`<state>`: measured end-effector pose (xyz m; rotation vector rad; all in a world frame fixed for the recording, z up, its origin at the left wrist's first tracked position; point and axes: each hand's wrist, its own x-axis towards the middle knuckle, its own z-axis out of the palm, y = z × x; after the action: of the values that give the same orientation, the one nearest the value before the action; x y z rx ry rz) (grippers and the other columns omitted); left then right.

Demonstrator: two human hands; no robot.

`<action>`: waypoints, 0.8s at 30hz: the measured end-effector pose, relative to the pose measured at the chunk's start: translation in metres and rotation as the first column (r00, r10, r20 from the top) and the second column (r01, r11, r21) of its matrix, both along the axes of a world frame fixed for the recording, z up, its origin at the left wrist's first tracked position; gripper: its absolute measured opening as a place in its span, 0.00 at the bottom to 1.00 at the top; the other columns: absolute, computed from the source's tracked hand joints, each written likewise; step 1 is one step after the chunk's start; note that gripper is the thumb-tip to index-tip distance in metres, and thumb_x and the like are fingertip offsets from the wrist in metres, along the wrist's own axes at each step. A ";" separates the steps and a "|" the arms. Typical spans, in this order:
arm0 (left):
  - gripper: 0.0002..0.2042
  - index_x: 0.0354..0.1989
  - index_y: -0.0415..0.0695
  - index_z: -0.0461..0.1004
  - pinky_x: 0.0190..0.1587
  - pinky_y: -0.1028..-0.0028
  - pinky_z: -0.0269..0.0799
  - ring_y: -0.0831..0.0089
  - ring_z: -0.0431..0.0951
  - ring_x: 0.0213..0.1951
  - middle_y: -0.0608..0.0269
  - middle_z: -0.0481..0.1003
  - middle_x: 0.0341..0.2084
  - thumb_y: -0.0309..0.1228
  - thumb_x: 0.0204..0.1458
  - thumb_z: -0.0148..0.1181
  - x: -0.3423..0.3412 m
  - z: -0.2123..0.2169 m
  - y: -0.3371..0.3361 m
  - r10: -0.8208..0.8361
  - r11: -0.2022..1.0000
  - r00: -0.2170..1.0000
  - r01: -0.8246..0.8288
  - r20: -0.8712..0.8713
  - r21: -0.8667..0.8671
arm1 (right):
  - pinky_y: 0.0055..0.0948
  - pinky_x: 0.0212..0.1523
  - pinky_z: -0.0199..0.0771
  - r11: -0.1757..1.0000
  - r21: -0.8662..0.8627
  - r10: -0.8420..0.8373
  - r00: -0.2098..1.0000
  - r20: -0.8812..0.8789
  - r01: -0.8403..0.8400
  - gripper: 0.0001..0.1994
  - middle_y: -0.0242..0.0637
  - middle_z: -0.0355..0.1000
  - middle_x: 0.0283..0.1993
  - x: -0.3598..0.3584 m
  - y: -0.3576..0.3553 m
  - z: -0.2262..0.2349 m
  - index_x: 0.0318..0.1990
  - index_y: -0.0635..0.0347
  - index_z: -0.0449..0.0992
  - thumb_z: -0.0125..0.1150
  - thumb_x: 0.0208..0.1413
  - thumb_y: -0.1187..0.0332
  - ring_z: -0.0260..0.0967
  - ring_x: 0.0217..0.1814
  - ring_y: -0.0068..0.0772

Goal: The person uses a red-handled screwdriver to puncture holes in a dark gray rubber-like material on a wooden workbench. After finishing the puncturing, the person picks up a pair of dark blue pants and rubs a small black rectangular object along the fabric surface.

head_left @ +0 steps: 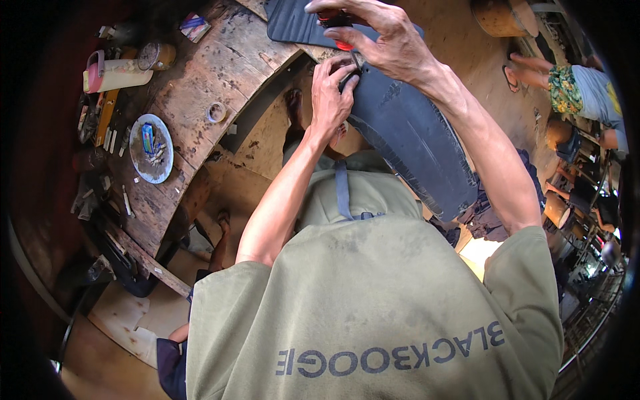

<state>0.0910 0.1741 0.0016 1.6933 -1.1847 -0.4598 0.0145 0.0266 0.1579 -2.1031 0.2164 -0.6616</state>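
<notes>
A long, curved black panel (413,143) with scuffed edges slants across my lap, its narrow end away from me. My left hand (331,93) is closed at that far end, fingers bent and pressed against its edge. Above it, my right hand (390,37) pinches the red and black handle (335,25) of a tool that looks like a screwdriver or an awl. The tool's tip is hard to make out; it points down near my left fingertips. Beyond both hands lies a black ribbed sheet (293,25).
A worn wooden table (193,87) curves along the left. On it are a plate (139,155) of cigarette butts, a small glass (216,112), a pink-lidded pitcher (127,75) and a small box (195,27). People (580,90) are at the far right, near a round wooden stool (503,19).
</notes>
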 end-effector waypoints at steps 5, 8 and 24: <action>0.10 0.49 0.39 0.86 0.65 0.57 0.72 0.51 0.77 0.60 0.53 0.80 0.56 0.26 0.61 0.69 0.003 -0.003 -0.002 -0.018 1.000 1.000 0.018 -0.003 0.003 | 0.32 0.54 0.82 0.993 -0.048 -0.102 0.988 0.116 0.108 0.20 0.42 0.81 0.51 0.008 -0.001 -0.001 0.59 0.61 0.82 0.76 0.58 0.77 0.82 0.50 0.33; 0.11 0.50 0.37 0.85 0.65 0.56 0.72 0.50 0.77 0.60 0.53 0.80 0.57 0.26 0.61 0.69 0.003 -0.002 0.000 -0.022 1.000 0.999 0.022 -0.030 -0.002 | 0.34 0.48 0.80 0.977 -0.135 -0.137 0.970 0.201 0.166 0.17 0.41 0.79 0.45 0.010 -0.002 0.000 0.52 0.58 0.87 0.81 0.54 0.72 0.79 0.43 0.34; 0.15 0.57 0.38 0.81 0.69 0.57 0.71 0.50 0.75 0.64 0.52 0.79 0.59 0.26 0.63 0.67 0.014 0.004 0.004 -0.120 0.993 0.992 0.121 -0.050 0.010 | 0.34 0.55 0.82 0.979 -0.135 -0.135 0.984 0.115 0.151 0.16 0.41 0.81 0.45 0.014 -0.006 0.005 0.52 0.61 0.87 0.77 0.56 0.78 0.80 0.49 0.41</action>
<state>0.1047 0.1779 0.0060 1.6179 -1.2543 -0.5813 0.0281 0.0209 0.1633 -2.1970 0.2702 -0.8952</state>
